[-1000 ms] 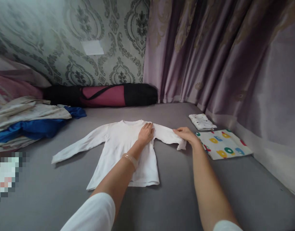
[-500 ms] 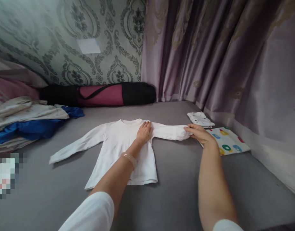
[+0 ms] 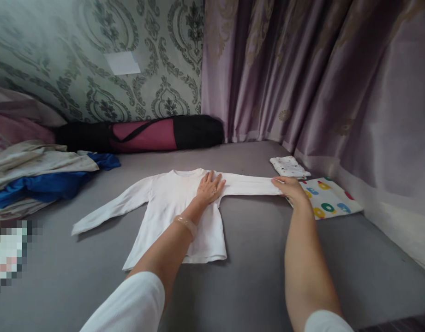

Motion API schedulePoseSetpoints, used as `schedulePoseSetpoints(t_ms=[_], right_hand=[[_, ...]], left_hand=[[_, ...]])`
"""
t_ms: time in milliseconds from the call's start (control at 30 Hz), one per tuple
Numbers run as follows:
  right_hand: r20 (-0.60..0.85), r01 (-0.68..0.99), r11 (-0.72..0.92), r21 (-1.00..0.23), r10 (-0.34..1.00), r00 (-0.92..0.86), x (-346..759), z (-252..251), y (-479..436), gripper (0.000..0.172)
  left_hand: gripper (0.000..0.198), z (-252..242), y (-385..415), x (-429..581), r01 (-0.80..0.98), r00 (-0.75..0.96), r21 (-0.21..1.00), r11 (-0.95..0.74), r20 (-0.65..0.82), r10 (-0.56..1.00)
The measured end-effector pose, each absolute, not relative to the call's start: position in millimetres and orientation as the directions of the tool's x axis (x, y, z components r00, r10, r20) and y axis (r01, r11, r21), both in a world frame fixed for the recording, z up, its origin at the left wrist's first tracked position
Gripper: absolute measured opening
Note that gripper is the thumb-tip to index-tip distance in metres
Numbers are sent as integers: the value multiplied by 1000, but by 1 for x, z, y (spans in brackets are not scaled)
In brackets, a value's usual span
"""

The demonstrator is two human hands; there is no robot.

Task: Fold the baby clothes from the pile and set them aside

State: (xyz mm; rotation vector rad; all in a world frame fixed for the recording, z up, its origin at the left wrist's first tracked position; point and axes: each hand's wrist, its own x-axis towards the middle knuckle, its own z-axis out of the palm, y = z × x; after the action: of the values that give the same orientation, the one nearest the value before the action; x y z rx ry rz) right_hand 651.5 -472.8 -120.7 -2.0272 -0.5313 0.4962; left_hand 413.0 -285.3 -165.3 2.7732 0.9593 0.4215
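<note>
A white long-sleeved shirt (image 3: 170, 198) lies spread on the grey bed sheet (image 3: 257, 258), its collar at the far side. My left hand (image 3: 210, 186) rests flat on it near the shoulder on the right, fingers spread. The end of the right-hand sleeve is pinched in my right hand (image 3: 290, 188), which holds that sleeve out straight to the side. The cuff itself is hidden by the fingers. The other sleeve slants down to the left, with no hand on it.
A folded white cloth with small marks (image 3: 289, 167) and a folded colourful-patterned cloth (image 3: 332, 200) lie beyond my right hand. A black and maroon long bag (image 3: 146, 133) lies along the wall. Heaped fabric (image 3: 39, 180) is at the left; a purple curtain (image 3: 302, 78) hangs at right.
My right hand has moved slightly to the right with the sleeve end. The sleeve, bunched and wrinkled before, is now straight and smoother. My left hand's fingers have spread wider on the shoulder.
</note>
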Motion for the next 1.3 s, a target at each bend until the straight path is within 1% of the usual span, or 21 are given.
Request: schedulePoseSetpoints(t_ms=[100, 200, 333, 467, 600, 700, 767, 900, 1000, 1067, 1167, 1233, 1300], right_hand=[[-64, 228, -487, -843, 512, 857, 656, -128, -471, 33], [6, 326, -562, -761, 495, 869, 660, -132, -467, 27], [54, 404, -632, -662, 498, 866, 660, -130, -466, 28], [106, 469, -612, -637, 533, 840, 660, -128, -465, 31], [141, 506, -592, -628, 553, 821, 662, -126, -464, 33], [129, 505, -611, -609, 552, 824, 662, -125, -465, 33], [116, 505, -642, -577, 547, 829, 660, -125, -466, 32], [147, 537, -684, -494, 543, 827, 654, -127, -466, 27], [158, 551, -710, -438, 543, 825, 648, -127, -465, 26], [139, 547, -740, -391, 540, 830, 645, -127, -463, 25], [137, 574, -768, -283, 560, 817, 643, -128, -461, 22], [170, 605, -771, -198, 581, 796, 643, -129, -460, 22], [203, 617, -775, -136, 588, 783, 643, -131, -460, 24]], left_hand=[[57, -163, -287, 413, 582, 755, 265, -769, 175, 632], [56, -164, -287, 413, 585, 761, 250, -771, 157, 629], [60, -166, -287, 414, 594, 762, 209, -777, 165, 627], [62, -161, -287, 417, 611, 758, 208, -764, 124, 640], [54, -149, -285, 418, 613, 759, 207, -762, 113, 641], [49, -146, -283, 417, 603, 765, 189, -775, 140, 629], [50, -150, -283, 417, 591, 773, 184, -786, 148, 616], [62, -163, -287, 417, 605, 764, 176, -777, 149, 628], [65, -169, -290, 418, 605, 763, 160, -780, 165, 625], [65, -168, -291, 418, 599, 767, 153, -786, 173, 618], [63, -162, -296, 418, 620, 731, 142, -772, 252, 634], [60, -155, -303, 416, 635, 697, 133, -761, 325, 639], [56, -146, -312, 410, 634, 689, 126, -763, 356, 631]])
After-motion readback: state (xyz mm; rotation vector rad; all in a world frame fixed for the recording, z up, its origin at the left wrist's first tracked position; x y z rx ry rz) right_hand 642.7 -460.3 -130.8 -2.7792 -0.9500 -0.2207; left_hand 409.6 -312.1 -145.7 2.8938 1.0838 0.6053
